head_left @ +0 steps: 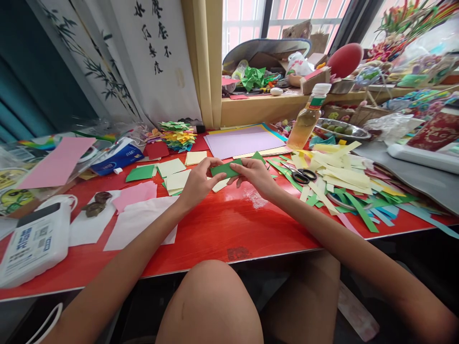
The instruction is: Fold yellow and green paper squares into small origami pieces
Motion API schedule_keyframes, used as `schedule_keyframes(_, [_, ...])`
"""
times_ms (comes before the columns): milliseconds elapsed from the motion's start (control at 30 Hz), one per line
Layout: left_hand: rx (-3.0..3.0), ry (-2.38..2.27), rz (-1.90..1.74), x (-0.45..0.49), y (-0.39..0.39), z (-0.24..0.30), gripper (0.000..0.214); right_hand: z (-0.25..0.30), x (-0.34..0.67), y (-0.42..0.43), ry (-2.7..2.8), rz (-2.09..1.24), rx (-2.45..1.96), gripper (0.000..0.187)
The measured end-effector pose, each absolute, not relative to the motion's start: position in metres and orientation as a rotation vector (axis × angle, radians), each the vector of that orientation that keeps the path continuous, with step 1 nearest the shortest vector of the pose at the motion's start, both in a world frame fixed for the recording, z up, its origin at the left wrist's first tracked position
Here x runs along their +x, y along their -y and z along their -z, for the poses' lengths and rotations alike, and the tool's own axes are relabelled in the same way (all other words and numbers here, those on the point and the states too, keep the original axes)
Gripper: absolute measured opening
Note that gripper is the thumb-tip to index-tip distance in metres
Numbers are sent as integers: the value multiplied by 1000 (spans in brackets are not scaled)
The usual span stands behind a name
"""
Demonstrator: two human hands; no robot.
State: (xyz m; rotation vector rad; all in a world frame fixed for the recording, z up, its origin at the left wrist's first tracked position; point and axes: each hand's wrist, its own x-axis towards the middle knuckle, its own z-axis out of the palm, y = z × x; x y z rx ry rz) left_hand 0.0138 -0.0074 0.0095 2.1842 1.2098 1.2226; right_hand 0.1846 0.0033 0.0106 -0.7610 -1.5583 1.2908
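A small piece of green paper (225, 169) is held between both hands above the red table (215, 229). My left hand (201, 179) pinches its left end between thumb and fingers. On the right end, my right hand (253, 176) grips it the same way, and a green corner sticks up behind those fingers. Cream paper squares (171, 167) lie just left of my left hand, with a green square (140, 173) farther left. Black-handled scissors (303, 176) rest to the right of my right hand.
Paper strips (346, 177) are heaped at the right. Lilac sheets (244, 141) lie at the back, near a stack of folded paper pieces (177, 136) and a glass bottle (304, 119). At the left are a white plastic case (38, 243), pink paper (136, 193) and white paper (139, 224).
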Motion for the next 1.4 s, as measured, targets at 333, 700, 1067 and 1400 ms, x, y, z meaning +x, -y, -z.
schedule_keyframes(333, [2281,-1221,-1120,16,13,-14,23,-7,184,2,1976,-1058,-910,31])
schedule_keyframes(700, [2159,-1248,-1171,13,11,-17,14,-9,187,-6,1759,-1095,-1013,27])
schedule_keyframes(1067, [2180,-1166,-957,11,9,-13,19,2,181,-1,1977,-1050,-971,31])
schedule_keyframes(1400, [2182,-1351,-1212,-5,-3,-20,18,-1,181,-2,1891,-1366,-868,28])
